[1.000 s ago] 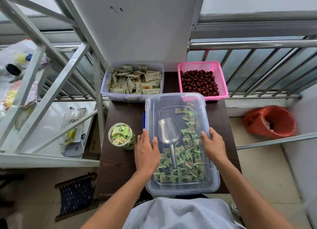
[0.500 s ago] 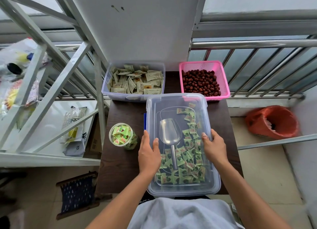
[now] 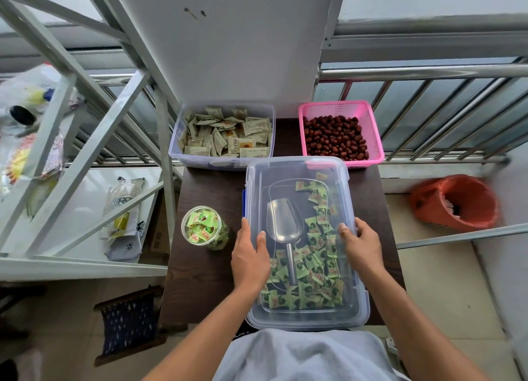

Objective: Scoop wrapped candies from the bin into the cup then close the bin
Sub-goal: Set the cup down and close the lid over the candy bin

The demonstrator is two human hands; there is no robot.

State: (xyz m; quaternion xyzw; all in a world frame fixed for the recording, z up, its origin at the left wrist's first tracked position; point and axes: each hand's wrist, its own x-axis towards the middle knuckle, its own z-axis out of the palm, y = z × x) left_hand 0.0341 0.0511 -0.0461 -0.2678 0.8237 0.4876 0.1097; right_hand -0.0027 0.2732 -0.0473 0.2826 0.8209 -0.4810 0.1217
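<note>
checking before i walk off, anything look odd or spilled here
Nothing spilled. One oddity: the metal scoop lies inside the bin on the candies, under the clear lid both hands press on.

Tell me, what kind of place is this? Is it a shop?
Probably a balcony at a home, not a shop. A metal railing runs behind a small dark table, a red bin sits on the tiled floor, and snacks sit in tubs such as the pink basket.

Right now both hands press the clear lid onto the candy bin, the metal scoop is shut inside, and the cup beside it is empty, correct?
Not quite. The head view shows the cup filled with green wrapped candies, not empty. The rest holds.
</note>
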